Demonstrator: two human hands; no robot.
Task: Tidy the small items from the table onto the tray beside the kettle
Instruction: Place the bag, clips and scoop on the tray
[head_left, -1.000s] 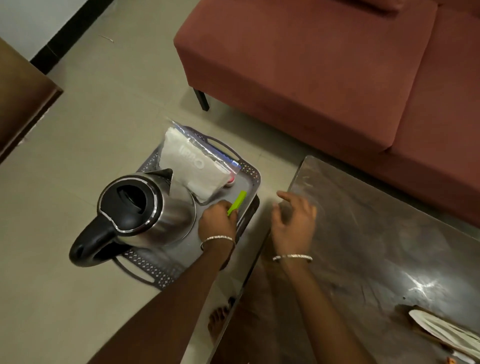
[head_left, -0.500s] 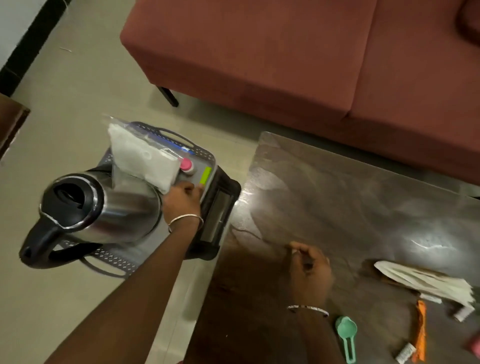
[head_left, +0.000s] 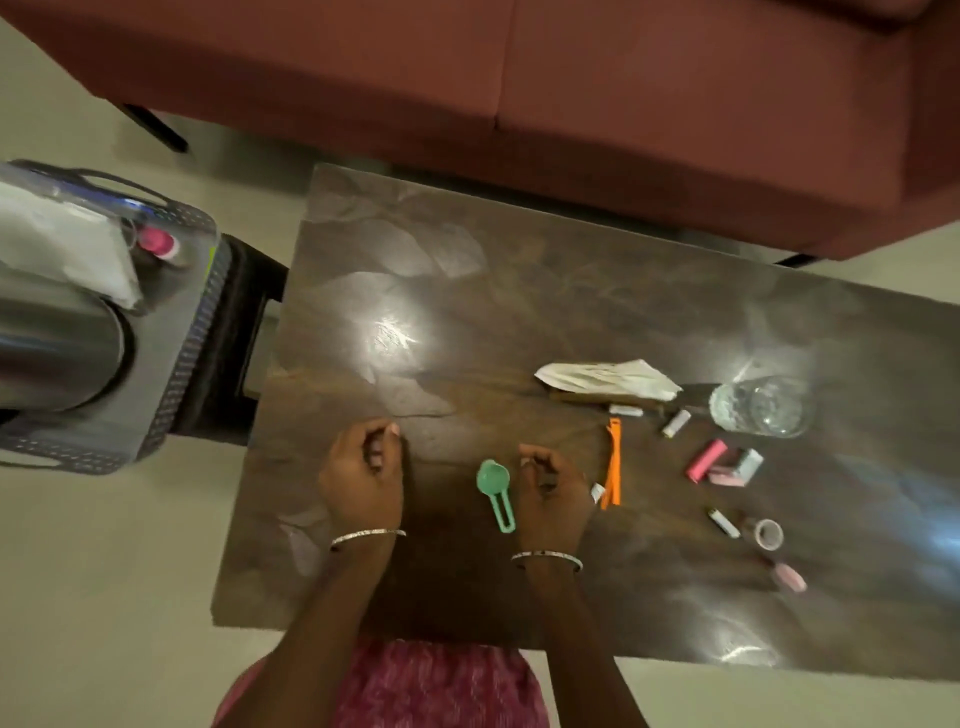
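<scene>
My left hand (head_left: 363, 478) hovers over the dark table (head_left: 467, 291) with its fingers loosely curled and nothing in them. My right hand (head_left: 553, 493) is also loosely curled, just right of a green scoop (head_left: 493, 480) and apart from it. An orange clip (head_left: 613, 462) lies right of that hand, with a small white piece (head_left: 597, 491) at its edge. The grey tray (head_left: 197, 332) at the left holds the steel kettle (head_left: 52, 353), a white pouch (head_left: 62, 244), a pink-capped item (head_left: 158, 241) and a lime-green stick (head_left: 212, 257).
A folded white cloth (head_left: 608, 379), a drinking glass (head_left: 761, 405), a pink tube (head_left: 705, 460), a grey-pink box (head_left: 740, 465), a tape roll (head_left: 768, 533), a pink eraser (head_left: 789, 577) and small white tubes (head_left: 675, 422) lie on the table's right half. A red sofa (head_left: 519, 78) stands behind.
My left hand left the green stick on the tray and came back over the table. My right hand moved next to the green scoop. The view swung right.
</scene>
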